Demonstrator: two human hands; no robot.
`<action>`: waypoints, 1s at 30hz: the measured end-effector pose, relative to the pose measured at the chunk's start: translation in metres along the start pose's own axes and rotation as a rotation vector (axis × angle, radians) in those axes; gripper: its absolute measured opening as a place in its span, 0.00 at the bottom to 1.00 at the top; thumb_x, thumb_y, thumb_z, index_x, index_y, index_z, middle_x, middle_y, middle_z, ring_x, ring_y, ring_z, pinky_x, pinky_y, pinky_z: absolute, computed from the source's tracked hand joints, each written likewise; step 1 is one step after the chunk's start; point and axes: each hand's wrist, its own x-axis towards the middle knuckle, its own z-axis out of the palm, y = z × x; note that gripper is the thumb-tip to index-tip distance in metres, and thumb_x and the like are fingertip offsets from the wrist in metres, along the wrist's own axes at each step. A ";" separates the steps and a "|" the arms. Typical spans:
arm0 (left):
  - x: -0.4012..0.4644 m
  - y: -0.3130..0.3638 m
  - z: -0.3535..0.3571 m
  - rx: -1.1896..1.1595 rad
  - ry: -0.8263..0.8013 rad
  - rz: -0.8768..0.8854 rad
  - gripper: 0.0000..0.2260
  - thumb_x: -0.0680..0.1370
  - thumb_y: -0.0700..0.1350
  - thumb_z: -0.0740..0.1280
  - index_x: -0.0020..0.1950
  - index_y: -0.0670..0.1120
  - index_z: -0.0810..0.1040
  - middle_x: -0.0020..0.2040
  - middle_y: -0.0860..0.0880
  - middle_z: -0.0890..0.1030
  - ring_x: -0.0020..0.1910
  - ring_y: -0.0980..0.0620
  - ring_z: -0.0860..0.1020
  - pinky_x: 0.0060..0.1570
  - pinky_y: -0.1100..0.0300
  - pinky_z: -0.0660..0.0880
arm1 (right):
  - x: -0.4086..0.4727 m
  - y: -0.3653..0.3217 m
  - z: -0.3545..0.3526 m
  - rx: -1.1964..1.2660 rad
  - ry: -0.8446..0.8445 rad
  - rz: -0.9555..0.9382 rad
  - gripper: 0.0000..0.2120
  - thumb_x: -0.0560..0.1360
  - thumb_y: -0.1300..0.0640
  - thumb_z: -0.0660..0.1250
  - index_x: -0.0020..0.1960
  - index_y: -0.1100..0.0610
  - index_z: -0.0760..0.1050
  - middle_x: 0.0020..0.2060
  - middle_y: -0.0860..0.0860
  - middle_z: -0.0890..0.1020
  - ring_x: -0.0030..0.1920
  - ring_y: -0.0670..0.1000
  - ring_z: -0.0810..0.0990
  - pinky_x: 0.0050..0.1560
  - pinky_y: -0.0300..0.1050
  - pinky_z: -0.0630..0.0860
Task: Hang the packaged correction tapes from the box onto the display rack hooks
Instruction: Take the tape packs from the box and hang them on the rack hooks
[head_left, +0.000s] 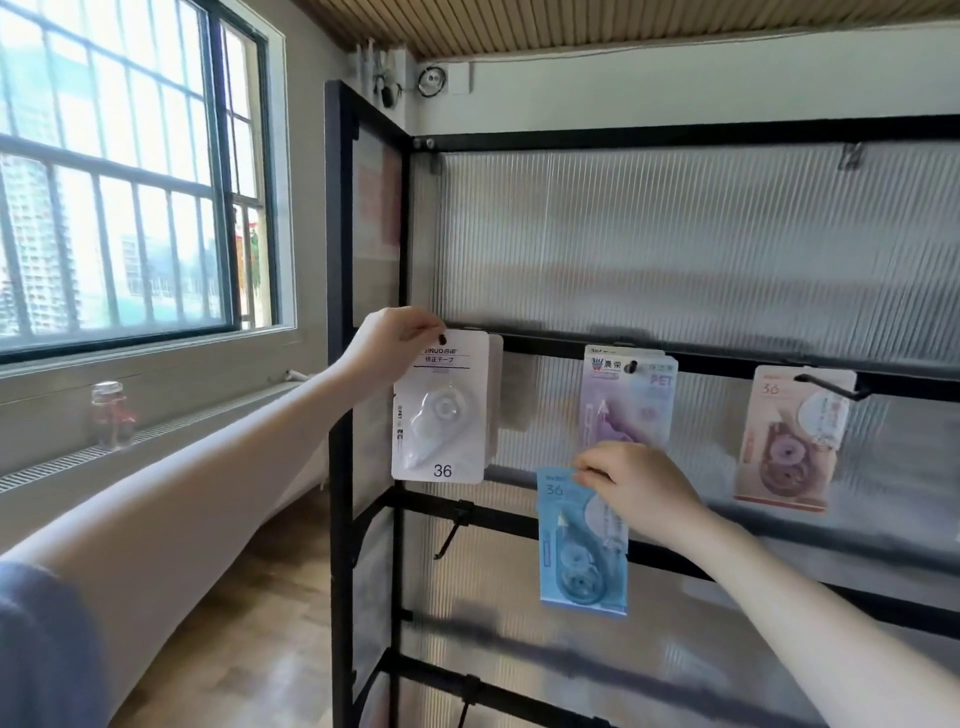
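Observation:
My left hand (390, 347) pinches the top of a white packaged correction tape (440, 410) at the leftmost hook of the rack's upper bar (550, 345); more white packs hang behind it. My right hand (631, 486) grips the top corner of a blue packaged correction tape (579, 545), held in the air below a purple pack (626, 400) that hangs on the middle hook. A pink pack (792, 441) hangs on the right hook (831, 387). The box is out of view.
The black display rack (340, 364) has ribbed translucent panels. An empty hook (452, 532) sticks out from the lower bar, another lower down (465, 706). A window and a sill with a small glass jar (111, 415) lie to the left.

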 end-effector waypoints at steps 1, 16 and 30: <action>0.000 -0.003 0.001 0.011 -0.005 0.002 0.07 0.78 0.41 0.63 0.50 0.43 0.81 0.45 0.50 0.82 0.46 0.44 0.80 0.46 0.51 0.77 | -0.001 0.000 0.000 -0.003 0.001 0.001 0.13 0.79 0.52 0.60 0.50 0.60 0.79 0.47 0.50 0.81 0.48 0.49 0.77 0.51 0.46 0.73; -0.024 0.015 0.024 0.258 0.287 0.070 0.15 0.76 0.36 0.61 0.63 0.45 0.75 0.61 0.44 0.73 0.62 0.42 0.67 0.61 0.50 0.64 | -0.064 0.026 -0.033 -0.108 0.029 0.124 0.10 0.79 0.53 0.60 0.49 0.55 0.79 0.45 0.47 0.79 0.44 0.47 0.76 0.42 0.42 0.67; -0.088 0.098 0.086 0.257 0.219 0.077 0.20 0.74 0.38 0.67 0.65 0.43 0.72 0.66 0.40 0.70 0.64 0.39 0.65 0.63 0.43 0.62 | -0.178 0.101 -0.100 -0.134 0.105 0.280 0.11 0.79 0.54 0.60 0.46 0.58 0.78 0.40 0.47 0.77 0.41 0.49 0.75 0.38 0.43 0.67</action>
